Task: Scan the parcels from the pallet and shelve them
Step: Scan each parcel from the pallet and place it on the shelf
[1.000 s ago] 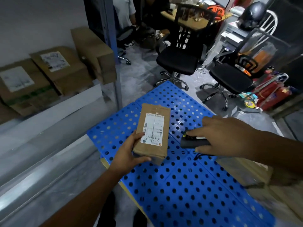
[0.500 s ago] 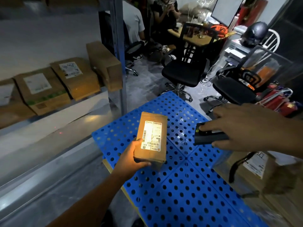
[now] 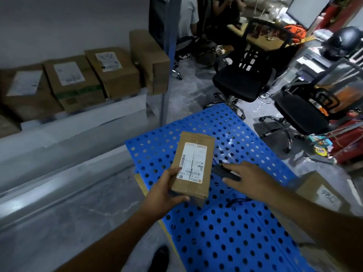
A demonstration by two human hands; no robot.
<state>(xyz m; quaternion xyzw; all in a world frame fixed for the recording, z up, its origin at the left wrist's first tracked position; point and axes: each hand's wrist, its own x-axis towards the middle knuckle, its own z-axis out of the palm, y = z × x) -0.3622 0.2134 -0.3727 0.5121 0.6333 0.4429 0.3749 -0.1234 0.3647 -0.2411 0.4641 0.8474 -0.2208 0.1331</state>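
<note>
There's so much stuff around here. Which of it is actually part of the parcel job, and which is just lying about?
Part of the job:
- parcel in the left hand
- scanner in the right hand
- blue pallet
- another parcel on it
- shelved boxes

Lying about:
- office chairs
- helmet
- desk

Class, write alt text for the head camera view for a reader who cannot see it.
A left hand holds a labelled brown parcel above a blue perforated pallet, while the right hand grips a dark scanner beside it. Four cardboard boxes sit on a shelf at left.
</note>
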